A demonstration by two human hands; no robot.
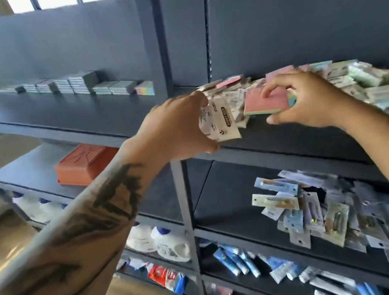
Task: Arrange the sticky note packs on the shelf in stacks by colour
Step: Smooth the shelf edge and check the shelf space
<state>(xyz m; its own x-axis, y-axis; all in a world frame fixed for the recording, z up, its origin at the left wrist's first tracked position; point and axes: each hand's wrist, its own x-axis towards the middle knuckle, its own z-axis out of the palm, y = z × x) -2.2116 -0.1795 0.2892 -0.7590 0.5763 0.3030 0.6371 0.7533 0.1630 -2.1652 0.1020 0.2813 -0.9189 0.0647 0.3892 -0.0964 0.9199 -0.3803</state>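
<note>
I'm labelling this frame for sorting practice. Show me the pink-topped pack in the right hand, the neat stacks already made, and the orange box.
pink-topped pack (265, 102), head view, on its pink top face.
neat stacks (83, 83), head view, on the tallest stack's side.
orange box (83, 162), head view, on its lid.

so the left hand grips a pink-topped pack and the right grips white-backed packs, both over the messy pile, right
Swapped. In the head view the left hand grips the white-backed packs, and the right hand grips the pink-topped pack, beside the messy pile.

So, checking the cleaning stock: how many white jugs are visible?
4: two behind the left forearm, two by the post. More may be hidden.
</note>
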